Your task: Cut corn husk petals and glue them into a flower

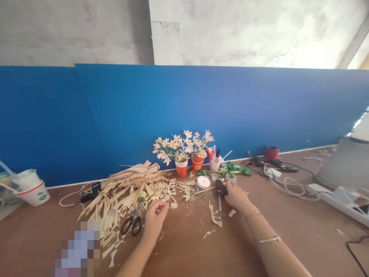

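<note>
Partition (201,104) mid-frame was plain blue; tabletop (184,250) below, reddish brown. Dry leaf strips (123,192) left of centre were tan, glue gun (220,187) right of centre black. Far-left paper cup (34,194) was white, red-banded, green-printed.

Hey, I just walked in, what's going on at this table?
Someone's right hand is at a black tool, its grip partly hidden. The left hand has its fingertips pinched together; anything between them is too small to tell. Scissors lie beside it, near a heap of pale strips. Behind, pale flowers stand in red cups.
</note>
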The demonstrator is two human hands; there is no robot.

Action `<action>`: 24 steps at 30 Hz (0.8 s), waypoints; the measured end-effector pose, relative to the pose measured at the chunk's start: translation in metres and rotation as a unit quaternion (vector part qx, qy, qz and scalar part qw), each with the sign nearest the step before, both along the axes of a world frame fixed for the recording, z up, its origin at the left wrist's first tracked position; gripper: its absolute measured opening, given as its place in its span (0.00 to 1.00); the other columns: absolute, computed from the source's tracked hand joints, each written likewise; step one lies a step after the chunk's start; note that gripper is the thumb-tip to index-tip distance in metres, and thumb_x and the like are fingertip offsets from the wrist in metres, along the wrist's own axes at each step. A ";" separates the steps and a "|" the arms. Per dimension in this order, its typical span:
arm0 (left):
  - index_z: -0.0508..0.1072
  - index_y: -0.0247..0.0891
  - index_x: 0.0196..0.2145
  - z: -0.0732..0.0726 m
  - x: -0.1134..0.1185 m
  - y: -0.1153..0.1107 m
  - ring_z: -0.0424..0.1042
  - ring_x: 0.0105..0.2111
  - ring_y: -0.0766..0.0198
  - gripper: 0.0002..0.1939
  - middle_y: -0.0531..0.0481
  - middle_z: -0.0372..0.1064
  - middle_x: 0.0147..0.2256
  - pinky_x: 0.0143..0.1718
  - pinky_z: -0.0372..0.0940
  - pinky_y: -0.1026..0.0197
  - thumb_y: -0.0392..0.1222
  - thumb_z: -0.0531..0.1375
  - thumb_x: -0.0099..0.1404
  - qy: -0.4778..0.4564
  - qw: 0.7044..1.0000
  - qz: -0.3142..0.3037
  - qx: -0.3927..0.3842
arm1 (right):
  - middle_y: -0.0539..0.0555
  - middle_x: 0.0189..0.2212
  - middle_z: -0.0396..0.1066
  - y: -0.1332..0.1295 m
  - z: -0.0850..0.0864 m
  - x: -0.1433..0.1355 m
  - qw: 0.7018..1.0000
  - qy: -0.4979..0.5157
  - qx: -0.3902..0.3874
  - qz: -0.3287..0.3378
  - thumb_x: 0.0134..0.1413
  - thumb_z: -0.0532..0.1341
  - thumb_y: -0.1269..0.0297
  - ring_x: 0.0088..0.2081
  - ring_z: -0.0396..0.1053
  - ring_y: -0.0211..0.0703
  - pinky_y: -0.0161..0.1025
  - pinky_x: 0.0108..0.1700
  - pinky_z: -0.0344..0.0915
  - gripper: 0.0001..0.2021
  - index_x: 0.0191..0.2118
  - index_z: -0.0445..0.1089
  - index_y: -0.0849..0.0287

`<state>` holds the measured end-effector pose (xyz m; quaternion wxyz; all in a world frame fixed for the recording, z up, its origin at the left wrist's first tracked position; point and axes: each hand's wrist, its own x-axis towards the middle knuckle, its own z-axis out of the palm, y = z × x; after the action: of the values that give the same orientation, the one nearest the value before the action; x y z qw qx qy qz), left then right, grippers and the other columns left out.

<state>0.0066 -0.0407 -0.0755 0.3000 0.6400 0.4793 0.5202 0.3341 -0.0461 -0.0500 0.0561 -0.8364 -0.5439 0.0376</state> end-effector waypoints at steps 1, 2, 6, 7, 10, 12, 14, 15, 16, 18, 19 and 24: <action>0.73 0.38 0.22 0.000 0.000 0.000 0.66 0.28 0.61 0.14 0.50 0.69 0.26 0.32 0.61 0.61 0.52 0.60 0.55 -0.003 1.000 0.001 -0.003 | 0.66 0.45 0.67 -0.001 0.001 0.002 1.000 0.005 0.005 0.002 0.49 0.55 0.73 0.48 0.66 0.55 0.46 0.43 0.59 0.19 0.49 0.63 0.63; 0.73 0.38 0.22 0.000 0.000 0.000 0.66 0.28 0.61 0.14 0.50 0.69 0.26 0.32 0.61 0.61 0.52 0.60 0.55 -0.005 1.000 0.002 -0.005 | 0.66 0.44 0.67 -0.001 0.001 0.005 1.000 0.013 0.015 -0.001 0.50 0.54 0.70 0.46 0.67 0.55 0.44 0.41 0.60 0.18 0.48 0.63 0.63; 0.73 0.38 0.22 0.002 0.000 -0.001 0.67 0.28 0.60 0.15 0.50 0.69 0.26 0.32 0.61 0.61 0.52 0.59 0.55 -0.010 1.000 0.014 -0.013 | 0.60 0.33 0.71 0.001 0.005 0.010 0.983 0.141 0.113 -0.022 0.49 0.57 0.66 0.37 0.69 0.52 0.40 0.35 0.59 0.11 0.40 0.68 0.60; 0.73 0.38 0.22 0.002 0.000 -0.001 0.67 0.28 0.60 0.15 0.50 0.69 0.26 0.31 0.61 0.61 0.52 0.59 0.55 -0.011 1.000 0.015 -0.014 | 0.58 0.30 0.71 0.003 0.006 0.010 0.967 0.207 0.146 -0.023 0.46 0.58 0.66 0.35 0.69 0.51 0.40 0.33 0.59 0.08 0.36 0.68 0.59; 0.73 0.38 0.22 0.002 -0.001 -0.001 0.66 0.27 0.61 0.14 0.50 0.69 0.26 0.31 0.61 0.61 0.52 0.60 0.55 -0.016 1.000 0.018 -0.015 | 0.52 0.19 0.67 0.007 0.007 0.007 0.897 0.386 0.212 -0.030 0.41 0.62 0.63 0.25 0.66 0.44 0.37 0.28 0.58 0.05 0.25 0.66 0.58; 0.73 0.38 0.22 0.001 -0.001 -0.001 0.66 0.27 0.61 0.14 0.51 0.69 0.25 0.30 0.61 0.61 0.51 0.60 0.55 -0.017 1.000 0.020 -0.011 | 0.49 0.14 0.61 0.009 0.008 0.004 0.868 0.438 0.230 -0.041 0.41 0.61 0.58 0.19 0.60 0.40 0.37 0.24 0.57 0.10 0.21 0.62 0.57; 0.73 0.38 0.22 -0.001 -0.001 0.000 0.66 0.27 0.61 0.14 0.51 0.68 0.25 0.30 0.61 0.61 0.51 0.59 0.55 -0.014 1.000 0.023 -0.006 | 0.46 0.12 0.57 0.010 0.010 0.000 0.855 0.458 0.240 -0.046 0.42 0.60 0.55 0.16 0.55 0.36 0.36 0.21 0.55 0.13 0.19 0.59 0.56; 0.72 0.38 0.22 -0.002 -0.001 0.001 0.66 0.27 0.61 0.14 0.51 0.68 0.25 0.30 0.61 0.62 0.51 0.59 0.55 -0.011 1.000 0.024 -0.004 | 0.45 0.12 0.55 0.010 0.011 -0.005 0.850 0.465 0.244 -0.047 0.42 0.60 0.54 0.16 0.54 0.35 0.36 0.21 0.54 0.14 0.19 0.59 0.57; 0.72 0.38 0.22 -0.003 -0.001 0.002 0.65 0.26 0.62 0.13 0.51 0.68 0.25 0.30 0.61 0.62 0.50 0.59 0.56 -0.007 1.000 0.026 -0.002 | 0.45 0.12 0.55 0.010 0.012 -0.011 0.847 0.469 0.246 -0.043 0.42 0.60 0.53 0.16 0.53 0.35 0.35 0.20 0.53 0.14 0.20 0.60 0.57; 0.72 0.38 0.22 -0.006 -0.001 0.004 0.64 0.25 0.63 0.13 0.52 0.67 0.24 0.29 0.60 0.62 0.49 0.58 0.56 0.005 0.999 0.032 0.003 | 0.46 0.13 0.57 0.008 0.013 -0.030 0.845 0.471 0.250 -0.013 0.41 0.62 0.53 0.17 0.54 0.34 0.35 0.21 0.53 0.14 0.22 0.63 0.59; 0.72 0.38 0.22 -0.008 -0.001 0.004 0.64 0.25 0.63 0.12 0.52 0.67 0.24 0.29 0.60 0.63 0.48 0.58 0.56 0.013 0.999 0.035 0.007 | 0.46 0.15 0.60 0.006 0.014 -0.044 0.847 0.468 0.252 0.023 0.41 0.63 0.55 0.18 0.55 0.35 0.35 0.22 0.55 0.12 0.24 0.65 0.60; 0.71 0.38 0.21 -0.009 -0.003 0.006 0.65 0.27 0.62 0.10 0.51 0.66 0.26 0.30 0.59 0.62 0.44 0.57 0.57 0.046 0.996 0.058 0.042 | 0.48 0.22 0.65 -0.007 0.014 -0.119 0.837 0.424 0.215 0.272 0.46 0.60 0.63 0.25 0.61 0.37 0.34 0.27 0.58 0.05 0.26 0.67 0.59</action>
<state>0.0038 -0.0349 -0.0846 0.2203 0.6466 0.5066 0.5260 0.2154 -0.0533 -0.0357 0.4472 -0.5237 -0.6669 0.2845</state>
